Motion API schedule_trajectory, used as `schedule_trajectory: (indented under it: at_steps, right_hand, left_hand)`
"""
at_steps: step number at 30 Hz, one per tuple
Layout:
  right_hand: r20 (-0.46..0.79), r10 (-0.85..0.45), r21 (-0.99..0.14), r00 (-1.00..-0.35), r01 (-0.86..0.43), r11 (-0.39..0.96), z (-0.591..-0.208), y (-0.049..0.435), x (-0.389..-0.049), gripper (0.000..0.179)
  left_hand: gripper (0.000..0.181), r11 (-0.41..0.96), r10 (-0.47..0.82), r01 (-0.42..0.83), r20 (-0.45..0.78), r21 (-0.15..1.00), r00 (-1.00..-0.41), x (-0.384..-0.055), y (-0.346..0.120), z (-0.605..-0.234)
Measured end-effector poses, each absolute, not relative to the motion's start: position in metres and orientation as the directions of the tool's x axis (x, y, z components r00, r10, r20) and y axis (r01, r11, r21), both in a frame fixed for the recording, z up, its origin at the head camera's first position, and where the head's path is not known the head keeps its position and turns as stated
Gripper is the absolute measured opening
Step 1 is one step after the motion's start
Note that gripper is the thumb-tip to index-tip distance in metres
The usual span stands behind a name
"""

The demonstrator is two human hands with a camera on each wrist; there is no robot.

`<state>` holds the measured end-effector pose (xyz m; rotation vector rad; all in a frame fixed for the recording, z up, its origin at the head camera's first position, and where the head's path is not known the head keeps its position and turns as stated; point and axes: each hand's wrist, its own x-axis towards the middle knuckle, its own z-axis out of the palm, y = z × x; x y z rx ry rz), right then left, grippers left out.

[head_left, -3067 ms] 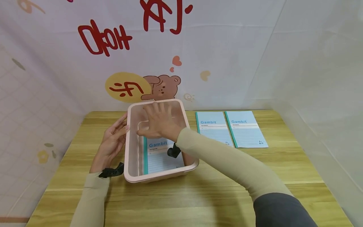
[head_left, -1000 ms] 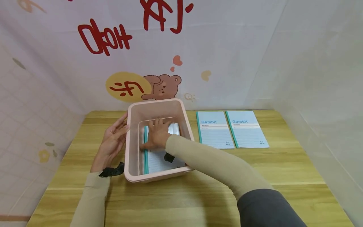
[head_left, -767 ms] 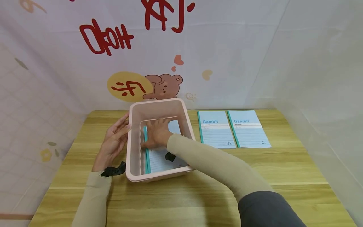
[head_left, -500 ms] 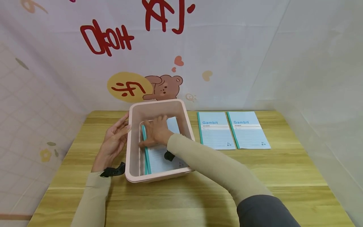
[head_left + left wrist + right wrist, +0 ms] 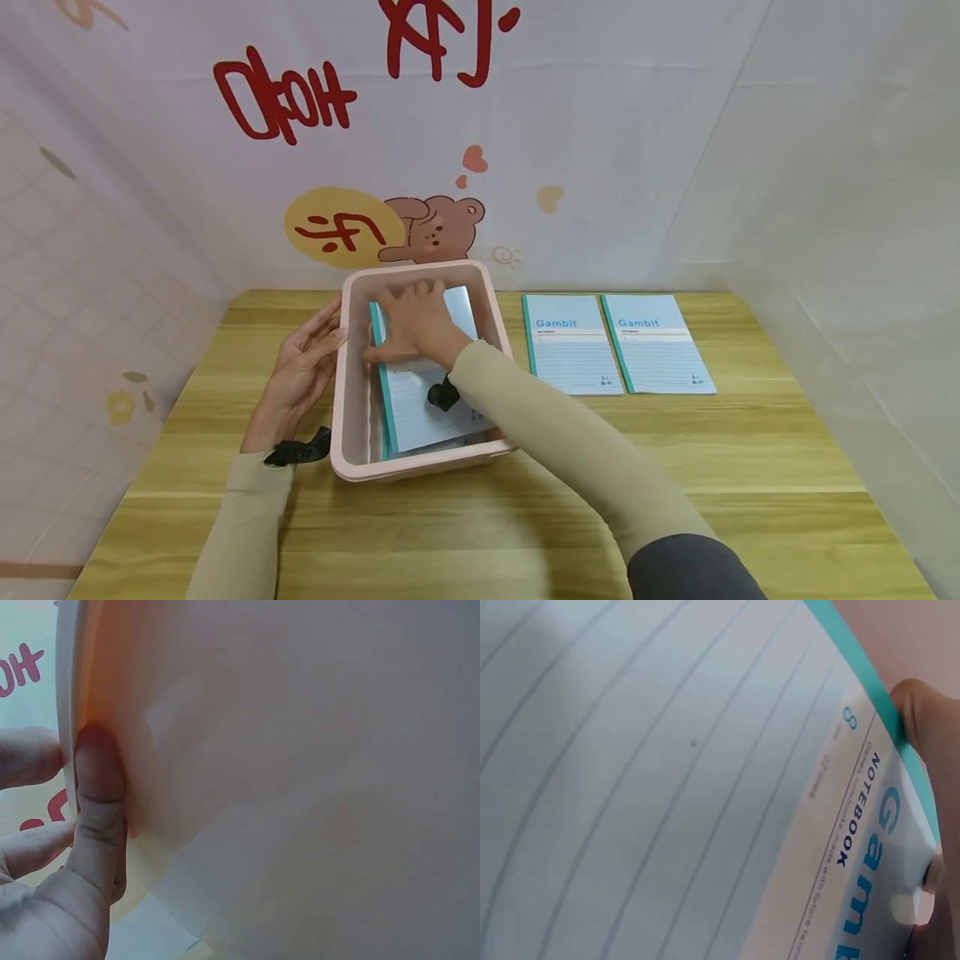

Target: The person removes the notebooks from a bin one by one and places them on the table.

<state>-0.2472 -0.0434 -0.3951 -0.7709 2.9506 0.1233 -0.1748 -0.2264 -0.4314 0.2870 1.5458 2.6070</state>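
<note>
Left hand (image 5: 303, 367), one: outside the bin's left side, thumb and fingertips gripping the rim; the left wrist view shows digits to either side of the rim edge.

Black strap (image 5: 298, 451), one: on the left wrist, just beside the bin.

Pink bin (image 5: 345, 392), one: on the wooden table (image 5: 765, 492), mouth upward, long axis running away from the person.

Upper notebook (image 5: 418, 421), one: pale blue, green spine to the left, inside the bin. Long axis likewise runs away from the person, far end leaning slightly left. Apparently raised clear of the bin floor; by how much cannot be told.

Right hand (image 5: 420, 321), one: inside the bin, over the far half of the upper notebook and nearer to it than the left hand, which has the bin's side between. Fingers spread toward the notebook's far edge, thumb at the spine; by the right wrist view, the cover is pinched between thumb and fingers at that far spine corner. The notebook thus lies beneath the palm, its near end reaching back under the wrist toward the person.

Lower notebook (image 5: 467, 442), one: beneath the upper one, mostly covered, slightly askew to it.

Middle notebook (image 5: 573, 362), one: flat on the table, right of the bin, face up.

Rightmost notebook (image 5: 663, 362), one: matching, just beside the middle one, spine left.
</note>
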Motion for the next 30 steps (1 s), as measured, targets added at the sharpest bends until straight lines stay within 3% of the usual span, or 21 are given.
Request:
schedule_trajectory:
  at_steps: [11,30]
  right_hand:
    - [0.036,-0.530,-0.066,-0.847,-0.531,0.845,-0.377,-0.035,-0.249,0.094]
    - [0.195,-0.558,-0.056,-0.807,-0.577,0.815,-0.313,-0.032,-0.232,0.092]
  left_hand:
    - [0.068,-0.458,0.185,0.012,0.109,0.889,-0.977,-0.174,-0.228,-0.432]
    - [0.070,-0.452,0.174,0.000,0.088,0.892,-0.981,-0.175,-0.227,-0.430]
